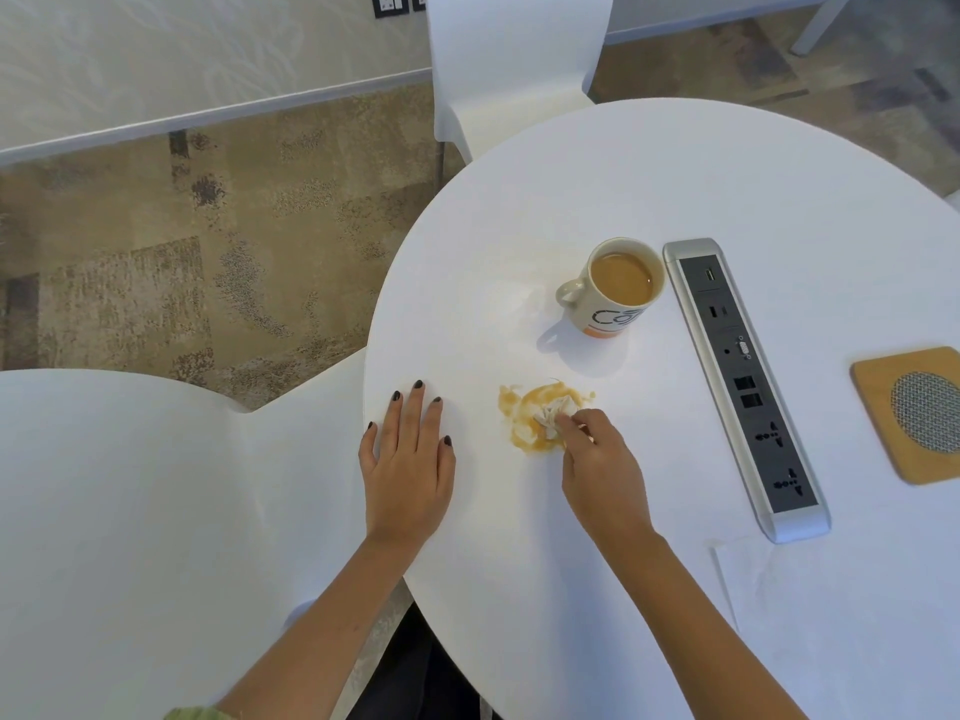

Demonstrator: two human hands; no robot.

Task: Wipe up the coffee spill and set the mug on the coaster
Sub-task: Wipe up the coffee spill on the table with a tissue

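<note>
The right hand [597, 470] has its grip pinched on a crumpled white tissue [555, 419] in the tan coffee spill [524, 426]. The left hand [408, 467] lies flat, grip wide, on the round white table [675, 174].

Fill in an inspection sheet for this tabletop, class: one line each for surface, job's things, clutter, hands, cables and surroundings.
Surface: round white table, brown coffee spill near its front.
Job's things: white mug of milky coffee upright, off the square wooden coaster; crumpled white tissue in the spill.
Clutter: silver power strip; flat white tissue.
Hands: left hand flat on table; right hand pinching the crumpled tissue.
Cables: nothing seen.
Surroundings: white chair, patterned carpet.
</note>
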